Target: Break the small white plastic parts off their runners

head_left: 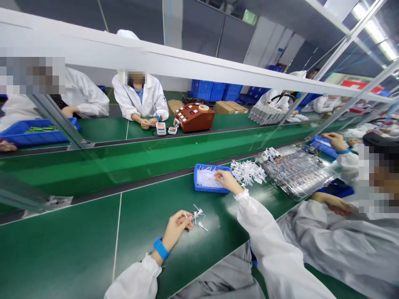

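Note:
My left hand [178, 224], with a blue band at its wrist, is low over the green table. Its thumb and fingers are closed on a small white plastic piece [185, 214]. Right beside those fingertips lie several small white plastic parts with thin stems [202, 226]. My right hand [225, 179] reaches over the right side of a blue bin [212, 189], fingers pinched together. Whatever is between them is too small to make out. Inside the bin are many thin white pieces [205, 176].
A pile of white parts [248, 172] lies right of the bin. Beyond it are clear plastic trays [299, 174] and a seated co-worker [343, 232]. Across the green conveyor belt [156, 160] stand a red-brown control box [195, 118] and another co-worker [140, 99]. A metal post [59, 120] rises at left.

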A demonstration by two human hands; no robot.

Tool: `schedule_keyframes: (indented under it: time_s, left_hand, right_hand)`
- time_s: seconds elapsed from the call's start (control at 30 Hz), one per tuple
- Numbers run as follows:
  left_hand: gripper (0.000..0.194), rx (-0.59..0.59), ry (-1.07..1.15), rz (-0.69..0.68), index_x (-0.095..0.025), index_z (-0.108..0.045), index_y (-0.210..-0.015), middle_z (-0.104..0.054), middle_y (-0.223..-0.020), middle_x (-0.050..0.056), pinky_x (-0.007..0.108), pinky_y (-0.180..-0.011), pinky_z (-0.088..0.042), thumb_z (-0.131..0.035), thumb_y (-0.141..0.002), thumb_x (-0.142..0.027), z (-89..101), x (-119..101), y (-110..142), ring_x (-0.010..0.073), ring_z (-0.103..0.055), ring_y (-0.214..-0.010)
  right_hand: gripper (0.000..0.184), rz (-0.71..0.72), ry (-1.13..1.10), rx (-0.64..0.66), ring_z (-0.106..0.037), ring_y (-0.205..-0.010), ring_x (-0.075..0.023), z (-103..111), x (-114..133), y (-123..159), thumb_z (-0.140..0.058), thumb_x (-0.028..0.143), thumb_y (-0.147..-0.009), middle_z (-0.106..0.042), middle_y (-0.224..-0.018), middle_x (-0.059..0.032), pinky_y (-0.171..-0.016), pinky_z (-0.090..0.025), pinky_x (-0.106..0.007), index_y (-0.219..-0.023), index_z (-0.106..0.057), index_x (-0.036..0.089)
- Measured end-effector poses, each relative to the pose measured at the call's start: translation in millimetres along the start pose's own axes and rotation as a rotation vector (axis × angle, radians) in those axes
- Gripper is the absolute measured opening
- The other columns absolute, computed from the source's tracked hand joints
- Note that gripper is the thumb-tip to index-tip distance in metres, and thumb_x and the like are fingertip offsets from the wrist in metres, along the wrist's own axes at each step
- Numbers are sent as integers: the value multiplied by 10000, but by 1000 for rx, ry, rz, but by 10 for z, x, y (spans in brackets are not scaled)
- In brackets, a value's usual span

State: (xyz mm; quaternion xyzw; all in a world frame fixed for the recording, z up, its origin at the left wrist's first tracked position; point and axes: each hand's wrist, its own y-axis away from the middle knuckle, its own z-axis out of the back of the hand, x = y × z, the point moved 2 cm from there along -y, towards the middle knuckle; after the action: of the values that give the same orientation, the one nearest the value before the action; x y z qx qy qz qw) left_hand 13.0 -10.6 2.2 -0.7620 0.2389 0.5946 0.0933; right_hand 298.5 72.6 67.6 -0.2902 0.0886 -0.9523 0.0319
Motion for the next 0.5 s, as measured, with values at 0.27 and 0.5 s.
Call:
schedule_keyframes:
  time_s: [0.27, 0.5]
  left_hand:
    - [367, 30, -27, -3, -136, -599, -813, -653, -610, 13, 261, -591, -492, -716, -703, -466, 13, 14, -6, 131, -611, -547]
    - [342, 33, -67, -16, -140, -603, -818, -652, -602, 9, 252, -580, -486, -700, -726, -455, 4, -12, 5, 130, -614, -544]
  right_hand:
    - [51, -100, 65, -22, -625, -675, -149, -76, 6, 20, -618, 116, -742, -666, -706, -42, -677, -456, -241, -792, -623, 128]
    - [91, -224, 142, -107, -617, -675, -163, -212, 84, 51, -615, 65, -683, -647, -663, -42, -638, -418, -236, -714, -605, 150]
